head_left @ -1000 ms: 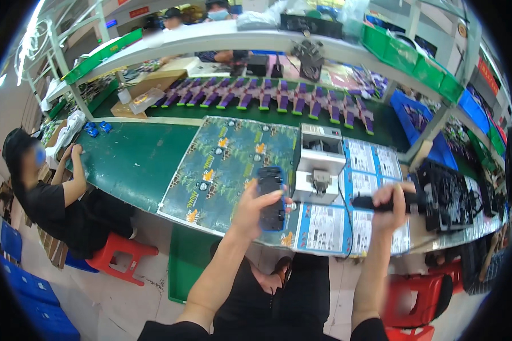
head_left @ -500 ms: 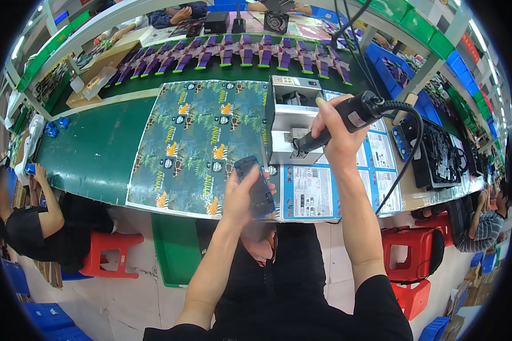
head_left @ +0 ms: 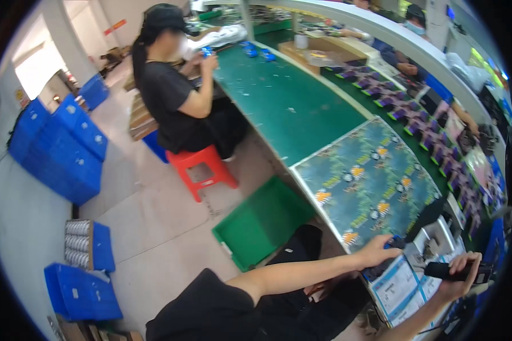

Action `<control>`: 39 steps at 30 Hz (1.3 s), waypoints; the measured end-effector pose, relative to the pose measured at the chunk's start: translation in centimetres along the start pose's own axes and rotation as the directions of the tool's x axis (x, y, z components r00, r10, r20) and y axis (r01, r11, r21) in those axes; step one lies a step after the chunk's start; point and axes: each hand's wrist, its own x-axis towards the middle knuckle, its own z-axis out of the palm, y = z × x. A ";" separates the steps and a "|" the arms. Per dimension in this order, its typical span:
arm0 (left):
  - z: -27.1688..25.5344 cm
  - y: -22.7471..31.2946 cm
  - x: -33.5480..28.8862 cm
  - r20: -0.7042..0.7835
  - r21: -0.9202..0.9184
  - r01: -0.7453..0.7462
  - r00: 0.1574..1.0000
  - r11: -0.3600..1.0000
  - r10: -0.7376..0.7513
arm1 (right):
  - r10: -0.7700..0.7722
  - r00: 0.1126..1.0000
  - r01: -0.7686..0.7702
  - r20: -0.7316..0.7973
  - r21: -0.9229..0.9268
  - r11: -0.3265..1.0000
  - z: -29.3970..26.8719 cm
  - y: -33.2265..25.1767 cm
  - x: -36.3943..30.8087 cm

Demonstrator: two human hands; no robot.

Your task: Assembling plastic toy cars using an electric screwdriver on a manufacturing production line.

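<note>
My right hand [head_left: 462, 277], low at the right, is wrapped round a black electric screwdriver [head_left: 441, 270], whose tip end points left toward a pale metal box-shaped machine [head_left: 445, 237]. My left hand [head_left: 376, 253] is closed on a flat dark casing with blue edges [head_left: 395, 243], just left of that machine and over the front edge of the table. Fingers and blur hide most of the casing.
A patterned sheet [head_left: 375, 176] covers the table beyond my left hand; printed blue-and-white sheets [head_left: 397, 288] lie nearer. Purple parts [head_left: 415, 122] line a green belt. A co-worker [head_left: 173, 85] sits on a red stool [head_left: 202, 170]. On the floor stands a green tray [head_left: 261, 224].
The view has swung left, bringing the co-worker and blue bins into fuller sight. The screwdriver's tip end, formerly at the machine's front, now appears drawn back from it. Both hands keep their holds.
</note>
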 end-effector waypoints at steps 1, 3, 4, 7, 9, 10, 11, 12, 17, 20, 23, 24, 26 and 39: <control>-0.3 -0.2 -0.4 0.003 0.034 0.014 1.000 0.999 -0.014 | 0.031 0.994 -0.038 0.101 0.063 0.997 1.2 1.0 0.5; -2.6 1.5 -0.9 -0.045 -0.034 0.082 0.995 0.996 -0.084 | 0.054 0.999 -0.053 -0.001 0.199 0.979 5.6 2.9 0.6; -3.0 1.2 -0.9 -0.016 -0.122 0.135 0.990 0.983 -0.138 | 0.008 0.998 -0.019 0.065 0.177 0.984 7.0 3.5 0.7; -3.0 2.5 -0.5 0.026 -0.289 0.222 0.974 0.931 -0.224 | -0.088 0.992 0.075 0.087 0.146 0.986 9.9 3.6 0.4; -2.5 2.9 -0.2 0.005 -0.289 0.199 0.978 0.936 -0.207 | -0.118 0.992 0.114 0.044 0.092 0.989 11.1 3.0 -0.3; -2.8 3.1 0.0 0.011 -0.254 0.220 0.974 0.942 -0.224 | -0.125 0.992 0.122 0.033 0.075 0.990 11.5 3.2 -0.6; -2.7 2.9 0.5 0.032 -0.260 0.200 0.980 0.945 -0.199 | -0.155 0.987 0.153 0.046 0.036 0.988 11.7 3.5 -0.5; -2.6 3.2 0.6 0.015 -0.274 0.196 0.980 0.941 -0.199 | -0.153 0.987 0.150 0.046 0.062 0.987 11.5 4.1 -0.6; -1.9 3.3 0.7 0.053 -0.191 0.183 0.983 0.964 -0.176 | -0.177 0.976 0.165 0.124 0.103 0.981 10.7 4.9 -0.7; -2.1 3.3 0.5 0.073 -0.199 0.194 0.980 0.961 -0.183 | -0.172 0.978 0.164 0.121 0.073 0.984 10.6 5.5 -1.0; -2.3 3.3 -0.1 0.069 -0.185 0.178 0.983 0.966 -0.168 | -0.179 0.979 0.174 0.101 0.056 0.983 10.9 5.9 -1.6; -2.2 3.3 -0.1 0.066 -0.166 0.158 0.987 0.973 -0.149 | -0.186 0.977 0.183 0.102 0.036 0.982 10.9 6.0 -1.6; -2.1 3.4 -0.2 0.069 -0.179 0.175 0.984 0.968 -0.165 | -0.169 0.981 0.165 0.092 0.047 0.985 10.9 6.1 -1.8; -3.2 5.0 -0.1 0.142 -0.245 0.346 0.937 0.906 -0.319 | -0.068 0.974 0.075 0.218 -0.027 0.997 11.3 8.3 -2.4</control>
